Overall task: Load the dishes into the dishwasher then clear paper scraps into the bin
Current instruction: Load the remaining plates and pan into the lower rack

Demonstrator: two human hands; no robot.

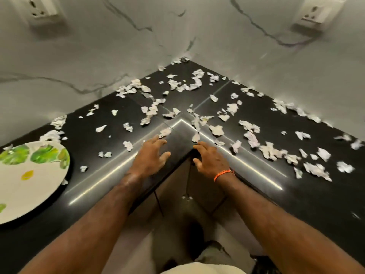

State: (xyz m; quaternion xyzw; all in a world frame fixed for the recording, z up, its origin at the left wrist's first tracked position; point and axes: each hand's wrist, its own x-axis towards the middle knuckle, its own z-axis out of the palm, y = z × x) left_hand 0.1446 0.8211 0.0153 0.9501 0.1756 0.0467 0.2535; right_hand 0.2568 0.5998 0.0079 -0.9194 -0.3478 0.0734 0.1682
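Several torn white paper scraps (217,129) lie scattered over a black L-shaped corner counter (316,198). A white plate with green leaf print (33,175) sits on the counter at the far left. My left hand (150,155) hovers over the counter's inner corner edge, fingers spread and slightly bent, holding nothing. My right hand (210,158), with an orange thread at the wrist, hovers beside it with fingers spread the same way, empty. Small scraps lie just beyond both sets of fingertips. No dishwasher or bin is in view.
White marbled walls (98,56) meet behind the counter. A wall socket (42,8) sits at the top left and another socket (318,14) at the top right. Cabinet fronts (177,190) and the floor show below the inner corner.
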